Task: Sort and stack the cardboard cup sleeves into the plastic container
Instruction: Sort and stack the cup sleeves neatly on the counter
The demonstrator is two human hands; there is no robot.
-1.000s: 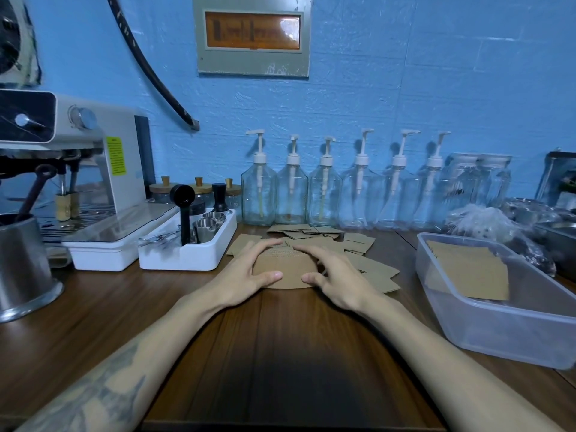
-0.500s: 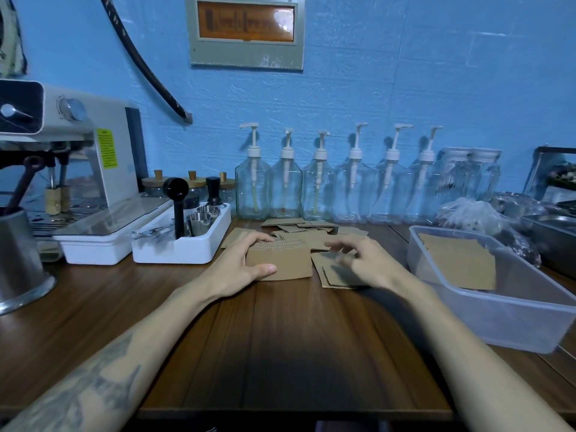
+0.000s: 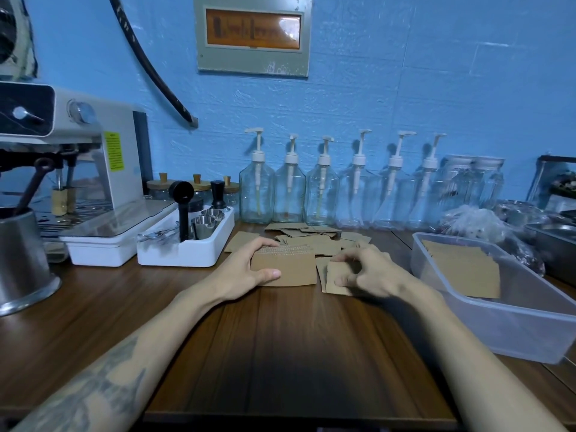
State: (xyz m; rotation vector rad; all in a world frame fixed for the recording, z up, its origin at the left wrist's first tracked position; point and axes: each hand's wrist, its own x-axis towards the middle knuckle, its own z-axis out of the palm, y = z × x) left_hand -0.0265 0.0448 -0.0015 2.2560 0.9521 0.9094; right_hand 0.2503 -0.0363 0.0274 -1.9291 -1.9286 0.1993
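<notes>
A stack of brown cardboard cup sleeves (image 3: 290,269) rests on the wooden counter, and my left hand (image 3: 246,269) grips its left end, thumb in front and fingers over the top. Just to the right, my right hand (image 3: 371,275) pinches a loose sleeve (image 3: 335,277) lying flat on the counter. More loose sleeves (image 3: 314,233) are scattered behind both hands. The clear plastic container (image 3: 486,328) stands at the right with a pile of sleeves (image 3: 464,269) lying flat inside it.
A white tray of barista tools (image 3: 187,244) and an espresso machine (image 3: 74,163) stand at the left, a steel jug (image 3: 21,263) at the far left. A row of glass pump bottles (image 3: 324,194) lines the blue wall. Steel pans and plastic bags sit behind the container.
My right hand left the stack and moved right onto a loose sleeve. My left hand stayed on the stack. The camera shifted slightly.
</notes>
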